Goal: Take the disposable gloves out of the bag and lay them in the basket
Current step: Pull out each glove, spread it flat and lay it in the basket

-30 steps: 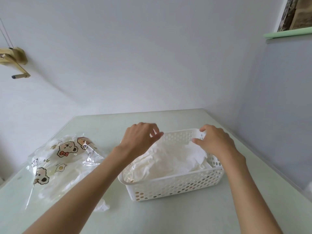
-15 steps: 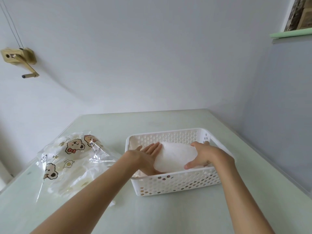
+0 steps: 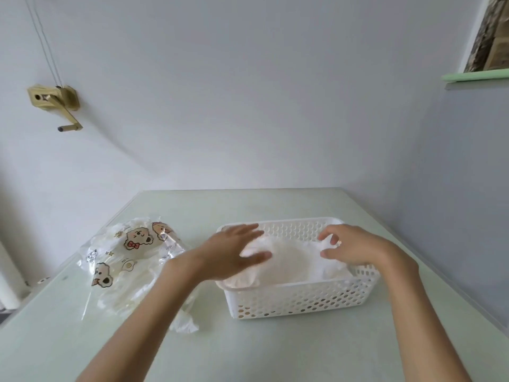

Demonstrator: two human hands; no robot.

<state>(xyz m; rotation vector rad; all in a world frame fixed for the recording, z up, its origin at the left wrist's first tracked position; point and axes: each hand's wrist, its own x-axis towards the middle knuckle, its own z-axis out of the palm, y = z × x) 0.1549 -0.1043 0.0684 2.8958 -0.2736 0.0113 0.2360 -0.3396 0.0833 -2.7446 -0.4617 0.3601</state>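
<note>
Gloves [image 3: 292,257]: white heap inside the white basket [image 3: 303,299] on the table [image 3: 248,348]. Left hand [image 3: 231,255] flat, fingers straight, over the heap's left side. Right hand [image 3: 355,246] with loosely curled fingers at its right side; grip unclear. Bag [image 3: 124,260] lies left of the basket.

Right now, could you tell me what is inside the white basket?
The white basket holds a crumpled heap of white disposable gloves. The left hand and right hand are over the heap and cover parts of it; the basket floor beneath is hidden.
</note>
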